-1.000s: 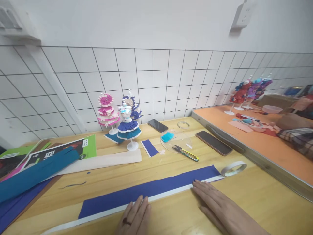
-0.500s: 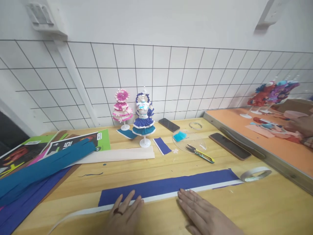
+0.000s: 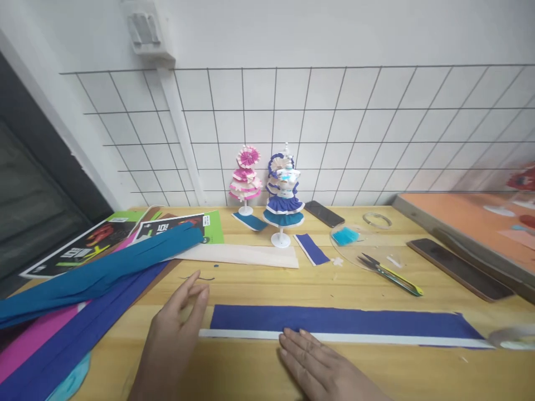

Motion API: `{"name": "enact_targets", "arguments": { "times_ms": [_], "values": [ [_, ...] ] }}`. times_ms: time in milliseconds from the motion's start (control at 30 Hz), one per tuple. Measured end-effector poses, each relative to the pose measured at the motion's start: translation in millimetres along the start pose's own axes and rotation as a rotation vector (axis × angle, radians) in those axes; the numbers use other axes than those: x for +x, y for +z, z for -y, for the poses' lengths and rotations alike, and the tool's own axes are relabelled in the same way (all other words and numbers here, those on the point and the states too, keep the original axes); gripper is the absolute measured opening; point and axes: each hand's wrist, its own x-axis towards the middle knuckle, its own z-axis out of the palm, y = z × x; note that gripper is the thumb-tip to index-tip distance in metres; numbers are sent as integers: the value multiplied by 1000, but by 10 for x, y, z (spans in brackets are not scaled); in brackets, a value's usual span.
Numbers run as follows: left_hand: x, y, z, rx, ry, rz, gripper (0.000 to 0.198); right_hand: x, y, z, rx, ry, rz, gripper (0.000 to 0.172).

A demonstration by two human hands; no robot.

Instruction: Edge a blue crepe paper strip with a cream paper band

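Observation:
A long dark blue paper strip (image 3: 343, 319) lies across the table in front of me. White double-sided tape (image 3: 376, 338) runs along its near edge, and the tape roll (image 3: 514, 337), smeared by motion, is at the right end. My right hand (image 3: 320, 362) rests flat on the tape near the strip's middle, fingers stretched out. Off the strip's left end, my left hand (image 3: 178, 320) is raised with thumb and fingers apart. Nothing shows between them. The tape's left end goes out of sight behind this hand.
Teal paper (image 3: 125, 264) and blue paper (image 3: 92, 323) are piled at left. Thread snips (image 3: 393, 275), a phone (image 3: 460, 267) and a clear disc (image 3: 363, 245) lie at right. A small dress form (image 3: 284, 206) and a pink ruffled figure (image 3: 246, 178) stand behind. An orange board (image 3: 451, 211) borders the right.
My left hand has lifted off the strip and moved left past its end. My right hand still presses the tape. The view has swung left, so things appear further right.

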Motion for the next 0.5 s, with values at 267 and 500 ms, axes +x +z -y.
{"name": "enact_targets", "arguments": {
  "times_ms": [267, 500],
  "values": [
    [53, -48, 71, -57, -6, -3, 60, 350, 134, 82, 51, -107, 25, 46],
    [64, -31, 137, -53, 39, 6, 57, 702, 238, 187, 104, -177, 144, 50]
  ]
}}
